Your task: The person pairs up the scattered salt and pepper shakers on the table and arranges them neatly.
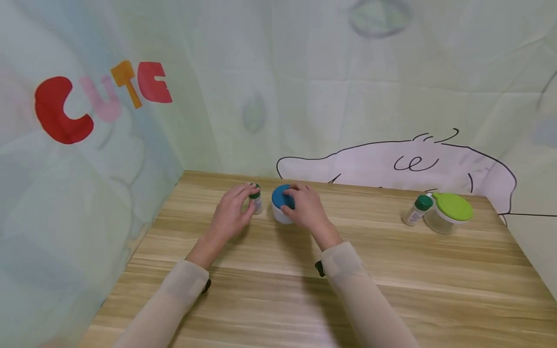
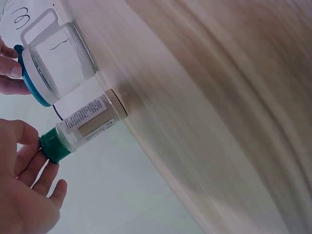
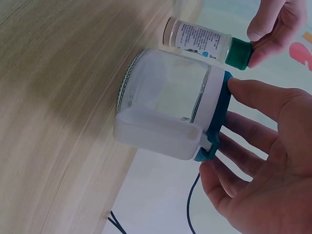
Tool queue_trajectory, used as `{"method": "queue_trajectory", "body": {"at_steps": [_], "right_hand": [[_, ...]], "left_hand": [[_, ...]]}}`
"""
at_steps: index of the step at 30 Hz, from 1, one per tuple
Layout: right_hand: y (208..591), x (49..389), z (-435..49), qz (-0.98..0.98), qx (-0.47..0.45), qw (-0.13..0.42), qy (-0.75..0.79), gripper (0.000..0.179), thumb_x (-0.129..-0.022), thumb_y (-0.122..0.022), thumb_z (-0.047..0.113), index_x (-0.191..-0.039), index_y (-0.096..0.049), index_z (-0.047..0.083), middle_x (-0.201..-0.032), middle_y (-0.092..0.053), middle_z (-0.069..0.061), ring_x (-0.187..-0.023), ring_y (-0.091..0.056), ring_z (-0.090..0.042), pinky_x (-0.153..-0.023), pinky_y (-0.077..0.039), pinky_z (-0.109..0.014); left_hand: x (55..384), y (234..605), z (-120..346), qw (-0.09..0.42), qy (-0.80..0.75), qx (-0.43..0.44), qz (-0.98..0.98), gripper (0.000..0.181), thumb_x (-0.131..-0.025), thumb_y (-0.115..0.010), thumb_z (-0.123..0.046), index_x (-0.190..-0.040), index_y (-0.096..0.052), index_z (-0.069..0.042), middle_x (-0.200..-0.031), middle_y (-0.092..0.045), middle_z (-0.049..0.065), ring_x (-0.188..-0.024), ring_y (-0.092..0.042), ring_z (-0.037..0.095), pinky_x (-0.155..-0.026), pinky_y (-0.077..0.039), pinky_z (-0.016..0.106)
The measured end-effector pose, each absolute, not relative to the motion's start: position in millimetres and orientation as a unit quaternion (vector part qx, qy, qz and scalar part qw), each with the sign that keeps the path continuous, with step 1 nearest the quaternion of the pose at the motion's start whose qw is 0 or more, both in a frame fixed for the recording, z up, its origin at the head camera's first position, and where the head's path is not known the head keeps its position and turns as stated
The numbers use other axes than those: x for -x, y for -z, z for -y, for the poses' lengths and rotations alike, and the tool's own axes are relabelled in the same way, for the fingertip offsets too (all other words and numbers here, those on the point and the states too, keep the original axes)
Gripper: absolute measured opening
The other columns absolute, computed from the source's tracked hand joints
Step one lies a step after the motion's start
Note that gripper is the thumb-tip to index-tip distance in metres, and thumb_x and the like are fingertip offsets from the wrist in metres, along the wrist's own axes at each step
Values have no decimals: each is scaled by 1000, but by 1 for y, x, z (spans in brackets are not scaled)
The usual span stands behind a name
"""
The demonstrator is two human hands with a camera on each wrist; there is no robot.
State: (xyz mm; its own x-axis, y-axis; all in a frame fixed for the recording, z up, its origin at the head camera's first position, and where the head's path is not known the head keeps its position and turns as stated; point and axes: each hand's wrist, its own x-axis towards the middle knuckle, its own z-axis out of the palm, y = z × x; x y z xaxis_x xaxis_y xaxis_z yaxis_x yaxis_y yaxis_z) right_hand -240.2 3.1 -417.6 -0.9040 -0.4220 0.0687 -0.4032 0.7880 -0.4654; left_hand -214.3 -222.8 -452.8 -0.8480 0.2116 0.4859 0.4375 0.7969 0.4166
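Note:
My left hand (image 1: 230, 211) pinches the green cap of a small clear spice bottle (image 2: 92, 118) between thumb and fingers. The bottle stands upright on the wooden table, with a printed label and brownish contents in its lower part. Just to its right is a clear glass jar (image 3: 163, 87) with a blue lid (image 1: 281, 197), a white collar and a pale side handle. My right hand (image 1: 308, 208) grips the rim of that lid from above, thumb on one side and fingers on the other. The jar also stands upright, close beside the bottle.
Toward the right back of the wooden table (image 1: 270, 290) stand another green-capped spice bottle (image 1: 416, 211) and a jar with a bright green lid (image 1: 454, 207), close together. Printed cloth (image 1: 226, 116) hangs behind and along the left side of the table.

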Motion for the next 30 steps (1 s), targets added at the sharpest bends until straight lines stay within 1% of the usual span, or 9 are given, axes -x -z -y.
{"method": "queue_trajectory", "body": {"at_steps": [7,16,21,30], "right_hand": [[418,240,-2,-949,213,12,232,48,-102,-73,29,-143,-65,6,-153,-55,-16,-140,-49,-39,-119,-41,-56],[415,240,-3,-947,225,28,226,50,-100,-70,20,-147,-62,4,-156,-52,-18,-140,-47,-39,-119,-40,-57],[415,241,-3,-948,223,33,225,50,-101,-70,20,-148,-61,4,-157,-51,-17,-141,-46,-39,-118,-40,-57],[416,241,-2,-951,218,26,215,50,-102,-71,23,-148,-62,5,-156,-52,-17,-141,-47,-38,-118,-42,-57]], "left_hand": [[214,453,222,208,263,174,926,33,-98,-71,-6,-131,-72,-2,-138,-69,15,-137,-60,34,-118,-45,54],[215,452,222,209,265,171,925,32,-99,-70,-5,-131,-72,-2,-139,-68,16,-136,-60,35,-117,-46,55],[215,452,222,207,266,170,926,32,-98,-70,-5,-131,-72,-2,-140,-68,16,-136,-60,35,-117,-46,55],[215,452,222,207,266,168,926,32,-98,-70,-4,-130,-72,-2,-139,-68,16,-136,-60,35,-118,-45,55]]}}
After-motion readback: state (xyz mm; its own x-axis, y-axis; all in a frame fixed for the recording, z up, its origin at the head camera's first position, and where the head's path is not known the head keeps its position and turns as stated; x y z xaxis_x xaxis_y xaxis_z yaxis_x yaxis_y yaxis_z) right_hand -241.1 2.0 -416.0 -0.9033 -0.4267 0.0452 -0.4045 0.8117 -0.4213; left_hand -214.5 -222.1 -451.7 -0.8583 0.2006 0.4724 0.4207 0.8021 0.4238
